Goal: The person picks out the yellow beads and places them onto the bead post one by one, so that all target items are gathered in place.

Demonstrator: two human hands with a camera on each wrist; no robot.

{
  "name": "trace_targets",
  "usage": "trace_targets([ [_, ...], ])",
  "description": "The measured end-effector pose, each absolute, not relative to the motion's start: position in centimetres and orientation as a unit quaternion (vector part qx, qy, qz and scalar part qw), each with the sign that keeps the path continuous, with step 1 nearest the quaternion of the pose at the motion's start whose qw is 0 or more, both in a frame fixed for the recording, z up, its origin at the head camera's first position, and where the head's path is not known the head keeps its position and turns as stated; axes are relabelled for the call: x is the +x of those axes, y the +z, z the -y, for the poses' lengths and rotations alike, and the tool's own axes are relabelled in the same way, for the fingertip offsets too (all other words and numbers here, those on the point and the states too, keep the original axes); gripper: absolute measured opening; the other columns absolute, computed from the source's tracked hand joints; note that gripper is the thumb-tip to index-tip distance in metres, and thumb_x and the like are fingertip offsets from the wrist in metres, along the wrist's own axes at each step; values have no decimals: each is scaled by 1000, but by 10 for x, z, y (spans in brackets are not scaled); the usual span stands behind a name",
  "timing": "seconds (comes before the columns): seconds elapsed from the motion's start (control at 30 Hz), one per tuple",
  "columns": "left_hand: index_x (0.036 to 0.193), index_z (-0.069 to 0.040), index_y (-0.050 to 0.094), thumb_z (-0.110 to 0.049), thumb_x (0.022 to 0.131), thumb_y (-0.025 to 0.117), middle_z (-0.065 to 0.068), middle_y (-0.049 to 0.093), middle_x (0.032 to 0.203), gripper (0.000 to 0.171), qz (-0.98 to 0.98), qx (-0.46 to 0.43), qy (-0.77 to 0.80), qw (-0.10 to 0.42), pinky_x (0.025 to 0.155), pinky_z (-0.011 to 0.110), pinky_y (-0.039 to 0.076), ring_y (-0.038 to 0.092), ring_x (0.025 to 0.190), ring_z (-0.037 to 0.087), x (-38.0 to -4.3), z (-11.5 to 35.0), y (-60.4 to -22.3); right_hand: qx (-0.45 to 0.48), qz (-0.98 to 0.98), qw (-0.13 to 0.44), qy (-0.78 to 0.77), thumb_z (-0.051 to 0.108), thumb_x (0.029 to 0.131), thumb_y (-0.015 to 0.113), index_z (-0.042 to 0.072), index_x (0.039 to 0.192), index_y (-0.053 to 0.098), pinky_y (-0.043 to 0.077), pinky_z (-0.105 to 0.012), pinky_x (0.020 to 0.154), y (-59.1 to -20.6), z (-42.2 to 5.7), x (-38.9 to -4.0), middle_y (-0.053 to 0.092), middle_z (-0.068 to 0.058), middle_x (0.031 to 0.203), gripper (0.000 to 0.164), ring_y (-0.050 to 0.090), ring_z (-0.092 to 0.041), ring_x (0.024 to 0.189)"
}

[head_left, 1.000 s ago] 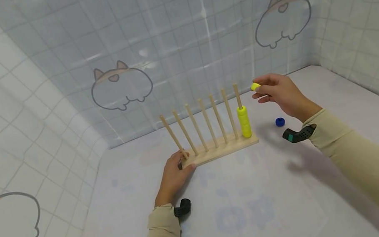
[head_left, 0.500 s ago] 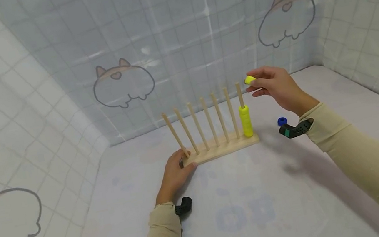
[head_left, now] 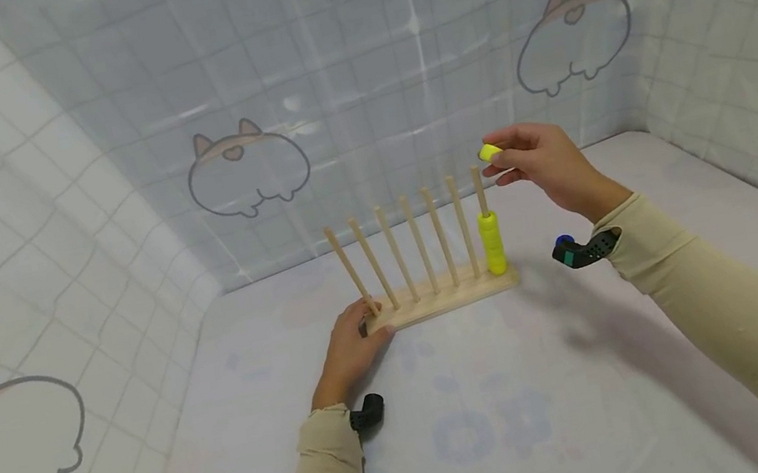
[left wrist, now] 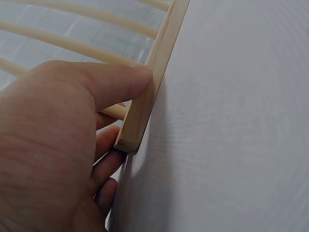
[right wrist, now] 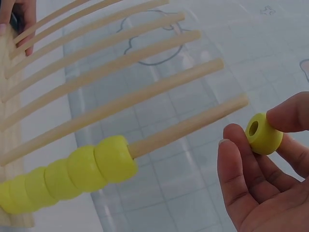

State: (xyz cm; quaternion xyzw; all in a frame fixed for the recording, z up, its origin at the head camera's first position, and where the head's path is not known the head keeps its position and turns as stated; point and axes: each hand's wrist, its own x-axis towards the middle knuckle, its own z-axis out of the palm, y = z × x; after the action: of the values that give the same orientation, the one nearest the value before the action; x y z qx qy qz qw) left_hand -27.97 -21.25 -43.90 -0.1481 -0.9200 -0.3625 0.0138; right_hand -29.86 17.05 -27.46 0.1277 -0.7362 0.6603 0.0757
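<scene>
A wooden peg rack [head_left: 437, 306] with several upright pegs stands on the table. Yellow beads [head_left: 492, 243] are stacked on its rightmost peg, whose upper part is bare. My left hand [head_left: 349, 351] grips the rack's left end; the left wrist view shows the thumb [left wrist: 125, 79] on the base's side and the fingers curled behind. My right hand [head_left: 549, 164] pinches one yellow bead [right wrist: 264, 134] between thumb and fingers. In the right wrist view, the bead's hole faces the tip of the rightmost peg [right wrist: 193, 124], a small gap apart.
A blue bead [head_left: 564, 240] lies on the table to the right of the rack, partly hidden by the black band [head_left: 587, 249] on the right wrist. Behind the rack rises a tile-patterned sheet [head_left: 363, 104] with cartoon drawings. Similar sheets hang at both sides.
My right hand has moved left and up with the yellow bead, from right of the rightmost peg to just above its tip. The left hand has stayed on the rack's end.
</scene>
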Motion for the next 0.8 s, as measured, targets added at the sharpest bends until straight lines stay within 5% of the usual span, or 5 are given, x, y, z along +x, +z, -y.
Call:
trace_targets([
  [0.8,136,-11,61,-27,91,73,10,44,152,48,919,-146,-367,13,114,50,30,36,141,33,-280,210,-436,139,781,72,604,14,101,61,1,135,58,56,-33,87,-264,-157,-295,61,-12,123,37,63,-23,103],
])
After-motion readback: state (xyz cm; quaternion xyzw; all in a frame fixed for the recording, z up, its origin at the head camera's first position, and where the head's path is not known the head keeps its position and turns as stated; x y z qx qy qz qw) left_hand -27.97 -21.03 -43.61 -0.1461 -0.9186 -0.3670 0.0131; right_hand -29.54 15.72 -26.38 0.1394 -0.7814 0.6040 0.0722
